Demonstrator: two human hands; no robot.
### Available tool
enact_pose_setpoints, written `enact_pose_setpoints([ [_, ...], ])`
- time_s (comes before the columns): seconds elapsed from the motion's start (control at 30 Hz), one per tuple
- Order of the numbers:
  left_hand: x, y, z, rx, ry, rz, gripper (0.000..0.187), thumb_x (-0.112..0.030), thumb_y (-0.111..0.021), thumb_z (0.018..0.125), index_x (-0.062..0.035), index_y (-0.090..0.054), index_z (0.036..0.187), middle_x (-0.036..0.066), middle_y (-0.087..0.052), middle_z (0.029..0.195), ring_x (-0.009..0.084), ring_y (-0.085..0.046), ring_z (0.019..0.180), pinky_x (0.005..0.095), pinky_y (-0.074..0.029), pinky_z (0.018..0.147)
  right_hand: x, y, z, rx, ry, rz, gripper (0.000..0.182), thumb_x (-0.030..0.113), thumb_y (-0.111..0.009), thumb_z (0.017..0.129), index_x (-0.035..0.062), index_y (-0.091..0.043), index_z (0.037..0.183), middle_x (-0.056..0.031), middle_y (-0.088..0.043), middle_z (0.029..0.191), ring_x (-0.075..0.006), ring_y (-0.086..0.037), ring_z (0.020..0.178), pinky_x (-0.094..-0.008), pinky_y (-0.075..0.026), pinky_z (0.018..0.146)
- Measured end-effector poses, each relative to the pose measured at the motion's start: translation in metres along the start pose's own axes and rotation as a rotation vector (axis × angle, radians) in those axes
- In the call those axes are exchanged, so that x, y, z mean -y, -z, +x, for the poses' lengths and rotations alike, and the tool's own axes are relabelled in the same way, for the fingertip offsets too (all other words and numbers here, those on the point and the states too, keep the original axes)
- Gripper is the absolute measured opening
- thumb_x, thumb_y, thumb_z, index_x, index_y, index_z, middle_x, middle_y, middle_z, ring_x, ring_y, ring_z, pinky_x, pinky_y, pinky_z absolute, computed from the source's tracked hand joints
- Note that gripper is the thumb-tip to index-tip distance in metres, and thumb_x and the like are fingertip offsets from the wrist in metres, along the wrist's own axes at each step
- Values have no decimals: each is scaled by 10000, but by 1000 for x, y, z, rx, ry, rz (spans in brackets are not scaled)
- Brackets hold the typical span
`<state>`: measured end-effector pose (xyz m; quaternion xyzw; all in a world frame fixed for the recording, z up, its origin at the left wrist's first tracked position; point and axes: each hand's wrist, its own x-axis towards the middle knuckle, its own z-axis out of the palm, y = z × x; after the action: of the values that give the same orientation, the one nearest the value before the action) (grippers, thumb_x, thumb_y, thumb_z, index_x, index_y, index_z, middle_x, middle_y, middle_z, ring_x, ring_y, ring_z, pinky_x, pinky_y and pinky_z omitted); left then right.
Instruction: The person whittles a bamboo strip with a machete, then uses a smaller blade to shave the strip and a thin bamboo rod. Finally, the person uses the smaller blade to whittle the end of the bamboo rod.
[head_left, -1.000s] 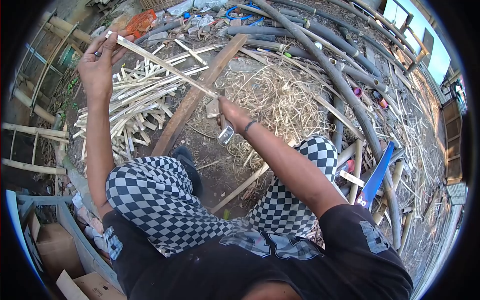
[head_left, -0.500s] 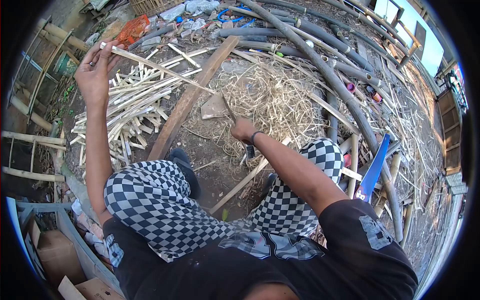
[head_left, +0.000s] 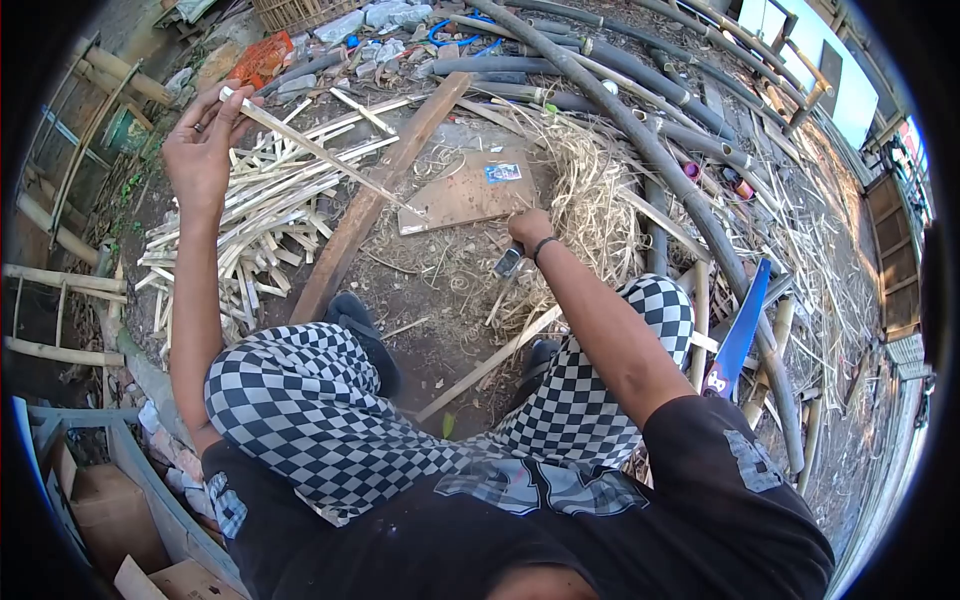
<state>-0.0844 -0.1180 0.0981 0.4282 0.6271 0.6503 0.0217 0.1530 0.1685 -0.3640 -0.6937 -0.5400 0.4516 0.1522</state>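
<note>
My left hand (head_left: 203, 142) is raised at the left, pinching one end of a pale bamboo strip (head_left: 318, 154). The strip slants down to the right, its far end over the near-left corner of a wooden board (head_left: 460, 200). A small blue sticker shows on this board. Beside the board's right end, my right hand (head_left: 530, 230) is closed around a knife (head_left: 508, 262); its handle end sticks out below the fist, and the blade is hard to make out. Curly bamboo shavings (head_left: 590, 190) are heaped just right of the board and that hand.
A pile of split bamboo strips (head_left: 270, 205) lies at the left, beside a long wooden beam (head_left: 385, 190). Dark bamboo poles (head_left: 680, 180) stretch across the back and right. A blue handsaw (head_left: 742, 335) rests near my right knee. Cardboard boxes (head_left: 120, 510) stand at lower left.
My right hand has moved right with the knife. Shavings that covered the board are now bunched to its right, exposing the board and its sticker. My left hand has shifted slightly right with the strip.
</note>
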Motion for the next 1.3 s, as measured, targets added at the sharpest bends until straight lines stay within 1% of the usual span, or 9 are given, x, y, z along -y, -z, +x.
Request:
enact_pose_setpoints([
  [0.07, 2, 0, -2, 7, 8, -6, 337, -99, -679, 969, 103, -610, 1230, 209, -688, 1145, 271, -715, 1029, 341, -607, 920, 2, 8, -19, 1, 742, -715, 243, 160, -624, 815, -47, -715, 902, -258, -724, 912, -350, -738, 875, -444, -576, 764],
  [0.1, 5, -1, -2, 19, 10, -11, 341, -101, -684, 965, 103, -610, 1228, 208, -687, 1145, 268, -715, 1029, 341, -606, 922, 48, 55, -99, 34, 379, -191, 329, 209, -596, 838, -99, -693, 900, -327, -699, 937, -405, -720, 925, -472, -561, 825],
  [0.2, 14, -3, -1, 47, 17, -18, 337, -99, -685, 965, 104, -612, 1222, 202, -690, 1135, 263, -713, 1036, 340, -604, 926, 73, 72, -132, 132, 502, -285, 391, 251, -592, 837, -121, -686, 914, -351, -686, 956, -443, -701, 954, -480, -554, 835],
  [0.47, 47, -19, -6, 163, 22, -40, 272, -121, -667, 981, 25, -650, 1209, 115, -706, 1136, 202, -699, 1070, 320, -587, 935, 82, 69, -132, 110, 518, -214, 410, 272, -607, 829, -129, -689, 828, -351, -681, 851, -450, -709, 880, -469, -563, 796],
  [0.53, 51, -23, -7, 201, 17, -38, 254, -117, -665, 981, 14, -655, 1199, 103, -708, 1144, 188, -691, 1086, 315, -583, 937, 88, 80, -138, 277, 408, -210, 547, 204, -634, 829, -153, -504, 1222, -362, -655, 1122, -462, -662, 1075, -457, -546, 929],
  [0.67, 54, -32, -8, 242, 35, 16, 255, -98, -651, 985, 17, -647, 1214, 121, -699, 1171, 205, -683, 1105, 326, -574, 961, 81, 87, -139, 256, 400, -213, 535, 215, -637, 824, -140, -540, 1212, -358, -663, 1105, -449, -667, 1073, -455, -547, 923],
  [0.83, 51, -43, -8, 269, 28, -38, 250, -88, -666, 973, 17, -659, 1200, 123, -700, 1170, 199, -687, 1095, 319, -584, 951, 79, 110, -159, 287, 374, -282, 430, 249, -647, 817, -97, -677, 1070, -324, -691, 1069, -424, -682, 1062, -433, -552, 916],
  [0.93, 46, -48, -7, 273, 44, -41, 253, -92, -670, 971, 12, -662, 1201, 118, -704, 1162, 191, -688, 1090, 315, -585, 951, 70, 108, -161, 191, 393, -319, 422, 255, -653, 821, -102, -681, 1046, -312, -696, 1068, -417, -687, 1054, -424, -558, 905],
  [1.3, 14, -104, -5, 316, -16, -36, 296, -121, -726, 936, 20, -671, 1191, 93, -723, 1103, 147, -700, 1021, 280, -599, 899, 58, 167, -189, 227, 479, -280, 484, 208, -654, 832, -136, -571, 1162, -349, -668, 1103, -432, -673, 1072, -442, -549, 919],
])
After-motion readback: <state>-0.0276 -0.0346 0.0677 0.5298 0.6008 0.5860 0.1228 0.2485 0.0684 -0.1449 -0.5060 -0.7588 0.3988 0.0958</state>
